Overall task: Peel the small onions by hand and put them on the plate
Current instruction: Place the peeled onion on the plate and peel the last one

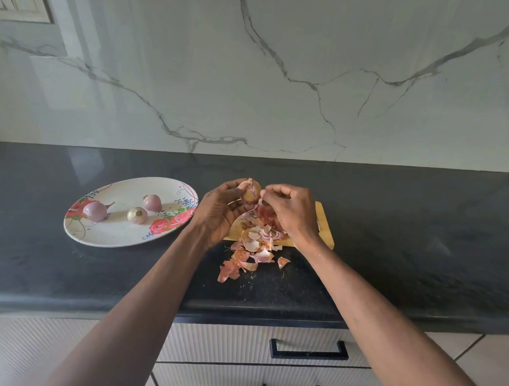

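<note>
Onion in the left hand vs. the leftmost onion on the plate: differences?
The onion in the left hand still wears tan, papery skin; the leftmost onion on the plate is peeled, glossy and pink-purple. The first is held up over the cutting board, the right hand pinching its skin; the second lies untouched on the floral plate. Both are small.

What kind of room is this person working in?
Most likely a home kitchen: a dark stone countertop against a marble-look wall, drawers with black handles below, and a flowered plate of peeled onions beside a wooden cutting board.
</note>
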